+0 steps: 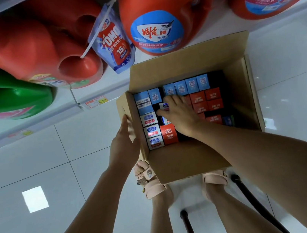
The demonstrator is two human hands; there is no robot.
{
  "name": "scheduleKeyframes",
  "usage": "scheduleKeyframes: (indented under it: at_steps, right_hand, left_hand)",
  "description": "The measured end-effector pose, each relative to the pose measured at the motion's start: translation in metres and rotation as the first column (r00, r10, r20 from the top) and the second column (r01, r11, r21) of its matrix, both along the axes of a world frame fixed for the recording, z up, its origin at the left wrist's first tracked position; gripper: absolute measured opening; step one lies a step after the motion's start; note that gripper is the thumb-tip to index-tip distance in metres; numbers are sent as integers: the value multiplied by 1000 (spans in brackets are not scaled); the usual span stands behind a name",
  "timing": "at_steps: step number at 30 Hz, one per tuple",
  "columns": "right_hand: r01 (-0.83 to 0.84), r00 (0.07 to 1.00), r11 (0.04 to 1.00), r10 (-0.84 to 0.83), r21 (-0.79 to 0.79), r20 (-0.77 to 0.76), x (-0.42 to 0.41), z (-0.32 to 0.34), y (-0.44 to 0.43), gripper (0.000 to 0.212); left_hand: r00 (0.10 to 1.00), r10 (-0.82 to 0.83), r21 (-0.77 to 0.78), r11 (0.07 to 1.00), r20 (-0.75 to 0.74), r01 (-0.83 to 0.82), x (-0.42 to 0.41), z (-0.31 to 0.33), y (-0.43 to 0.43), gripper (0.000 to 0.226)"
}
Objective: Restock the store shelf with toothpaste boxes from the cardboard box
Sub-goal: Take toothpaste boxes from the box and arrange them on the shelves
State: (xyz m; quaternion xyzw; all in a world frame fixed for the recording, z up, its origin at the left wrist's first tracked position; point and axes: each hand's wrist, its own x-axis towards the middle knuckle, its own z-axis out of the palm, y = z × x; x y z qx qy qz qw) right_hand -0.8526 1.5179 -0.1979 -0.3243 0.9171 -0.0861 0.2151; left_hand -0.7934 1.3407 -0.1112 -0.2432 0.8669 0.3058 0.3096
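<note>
Left hand point(123, 140) lies flat against the left flap of the cardboard box point(185, 161), gripping nothing. Right hand point(178, 112) reaches inside, fingers curled on a white toothpaste box point(164, 105); dark gaps open beside it. Four blue boxes point(186, 86) line the far wall.
</note>
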Motion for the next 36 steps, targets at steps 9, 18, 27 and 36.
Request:
scheduleKeyframes:
  at_steps: [9,18,27,36]
  right_hand:
    - [76,995,985,-64,-157,82,-7,68,5,62]
    - [7,1000,942,-6,-337,3,22,192,44,67]
    - [-331,935,903,275,-274,-224,32,304,119,62]
    - [762,645,313,-299,-566,703,27,442,156,29]
  left_hand:
    - [960,76,-31,996,-270,-88,-2,24,11,56]
    - [466,568,454,174,678,-874,-30,76,65,64]
    - [459,409,495,23,788,-869,-40,175,139,38]
    - [750,242,740,150,615,-655,-47,303,135,50]
